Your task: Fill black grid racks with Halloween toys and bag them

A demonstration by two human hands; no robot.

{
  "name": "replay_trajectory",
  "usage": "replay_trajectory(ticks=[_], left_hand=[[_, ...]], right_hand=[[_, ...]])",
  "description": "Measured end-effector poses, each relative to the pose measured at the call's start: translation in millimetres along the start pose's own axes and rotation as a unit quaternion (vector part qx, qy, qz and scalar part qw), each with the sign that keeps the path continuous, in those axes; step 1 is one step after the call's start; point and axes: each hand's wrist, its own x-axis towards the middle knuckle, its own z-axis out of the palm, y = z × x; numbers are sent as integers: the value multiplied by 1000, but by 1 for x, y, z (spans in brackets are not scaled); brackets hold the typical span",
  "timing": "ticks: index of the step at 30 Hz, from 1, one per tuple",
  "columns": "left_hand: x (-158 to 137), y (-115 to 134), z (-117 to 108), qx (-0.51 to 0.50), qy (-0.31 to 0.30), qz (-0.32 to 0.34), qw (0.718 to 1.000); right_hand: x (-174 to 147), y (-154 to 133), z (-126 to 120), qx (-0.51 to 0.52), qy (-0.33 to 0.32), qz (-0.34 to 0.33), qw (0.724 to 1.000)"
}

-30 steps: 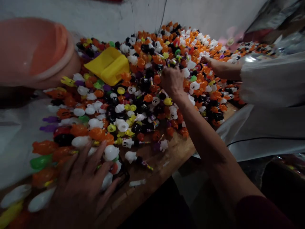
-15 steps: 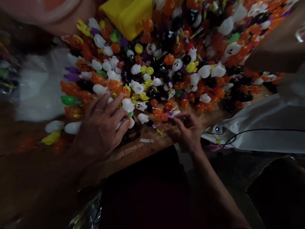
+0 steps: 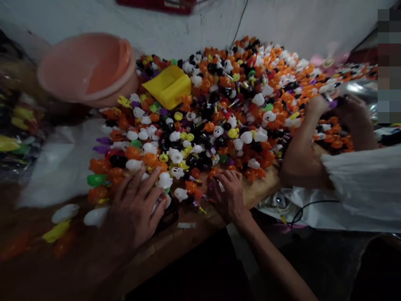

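My left hand (image 3: pixel 138 205) lies palm down over the near edge of a heap of small plastic toys, fingers stretched and spread. A white toy (image 3: pixel 164 180) sits by its fingertips, and part of a dark flat frame (image 3: pixel 169 217) shows beneath the thumb. My right hand (image 3: pixel 228 194) is closed, its curled fingers at the near side of the heap. A small whitish strip (image 3: pixel 221 186) shows at those fingers; what they grip is hidden. Between the hands lie a white ghost toy (image 3: pixel 181 194) and an orange toy (image 3: pixel 191 187).
A yellow scoop (image 3: pixel 169 88) rests on the heap, with a pink basin (image 3: pixel 128 85) behind it at left. A white plastic sheet (image 3: pixel 62 154) lies left. At right, a co-worker's forearm (image 3: pixel 300 154) reaches over the toys. A black cable (image 3: pixel 305 207) hangs beside the table edge.
The view has tilted up, bringing the wall, the basin and the co-worker's hands into sight. My right hand has shifted left and turned knuckles up. My left hand stays over the same toys.
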Motion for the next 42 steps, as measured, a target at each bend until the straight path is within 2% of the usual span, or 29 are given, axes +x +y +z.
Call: replay_trajectory(ticks=[4,8,12,16,19,22,24,28,34,39,42], left_hand=[[-1,2,8,6,18,3,1000],[-2,8,12,-12,35,-50,998],[-3,11,14,-12,46,-32,998],[1,17,11,-57,36,-83,994],[5,19,10,-73,37,-101,991],[6,18,11,-54,43,-76,995],[6,17,12,-42,41,-63,996],[4,16,13,-48,40,-78,995],[-4,6,24,-27,57,-30,998],[-7,-2,29,-3,63,13,998],[-6,2,26,-14,70,3,997]], right_hand=[[49,3,5,0,14,-5,1000],[103,11,17,-41,-11,4,999],[151,32,16,-103,-9,58,993],[184,50,9,-147,-52,96,983],[191,49,7,-157,-99,80,979],[187,40,8,-180,-153,48,970],[183,35,12,-194,-170,36,965],[179,32,20,-198,-188,40,961],[174,29,17,-128,-109,-2,986],[172,22,14,-96,-142,-24,985],[178,26,14,26,-55,16,998]])
